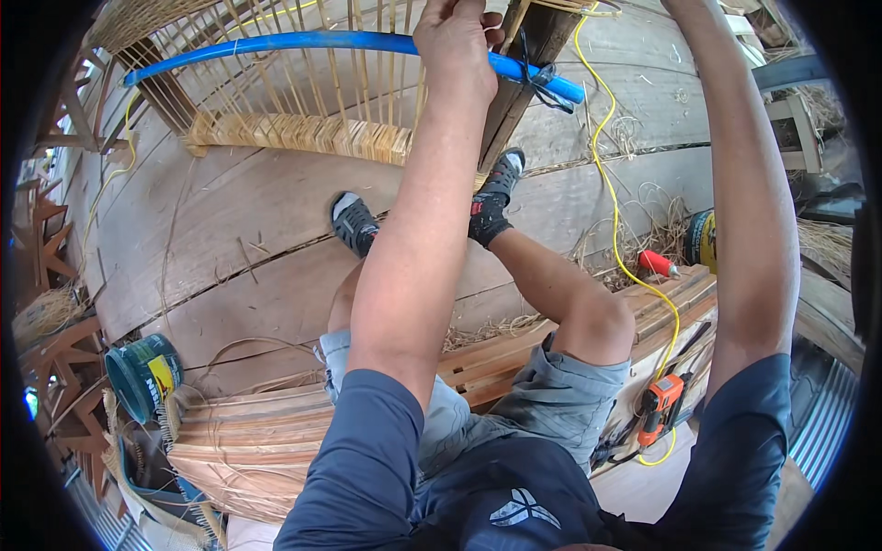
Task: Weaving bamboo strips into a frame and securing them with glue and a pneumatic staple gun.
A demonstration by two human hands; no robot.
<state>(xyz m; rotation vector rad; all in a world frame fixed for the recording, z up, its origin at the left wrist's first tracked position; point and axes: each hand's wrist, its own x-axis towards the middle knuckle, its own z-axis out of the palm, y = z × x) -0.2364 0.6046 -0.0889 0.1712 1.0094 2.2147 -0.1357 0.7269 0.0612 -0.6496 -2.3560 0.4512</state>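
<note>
At the top middle, my left hand (456,37) has its fingers curled closed beside a dark wooden post (520,87); whatever they grip is cut off by the picture's edge. Its wrist crosses over a blue plastic pipe (303,40), which spans a wooden frame strung with upright cane strands (358,87). A dark tie (542,83) binds the pipe's right end to the post. Woven cane (303,134) wraps the frame's lower rail. My right forearm (755,193) reaches up on the right, its hand beyond the top edge.
I sit on stacked wooden slats (248,441). A yellow cord (602,165) runs over the plank floor to my right. An orange power tool (663,409), a red bottle (658,264) and loose cane fibres lie nearby. A green bucket (138,381) stands left.
</note>
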